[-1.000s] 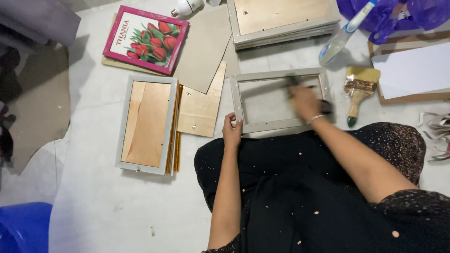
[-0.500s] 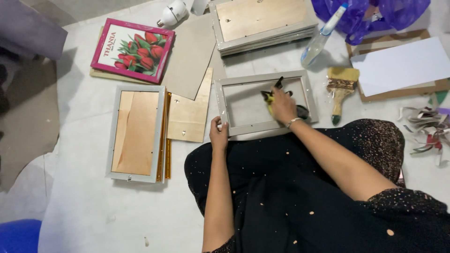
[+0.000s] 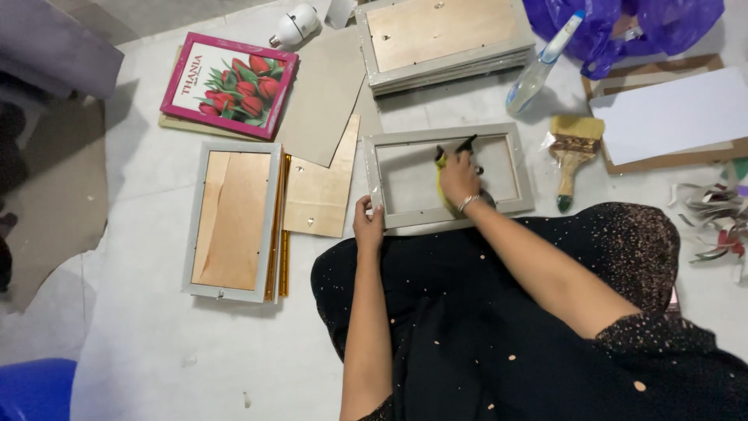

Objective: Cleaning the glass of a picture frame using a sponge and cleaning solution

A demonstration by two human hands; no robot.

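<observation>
A: Status? Grey picture frame [image 3: 449, 176] lies face-down on the floor; left hand [image 3: 368, 224] pinches its near-left corner.
B: Right hand [image 3: 459, 178] presses a yellow cloth [image 3: 441, 173] on the glass, fingers closed. Backing board [image 3: 322, 180] lies beside, not yet refitted.

Home framing workshop on the floor [image 3: 156, 366]: stacked picture frames [image 3: 444, 39], backing boards [image 3: 323, 187], paintbrush [image 3: 573, 152], spray bottle [image 3: 538, 66], paper scraps [image 3: 713, 226].

Floor [image 3: 156, 351], near-left: open. Far edge: stacked frames [image 3: 444, 39], spray bottle [image 3: 538, 66]. Right edge: paintbrush [image 3: 573, 152], cardboard sheets [image 3: 670, 117].
</observation>
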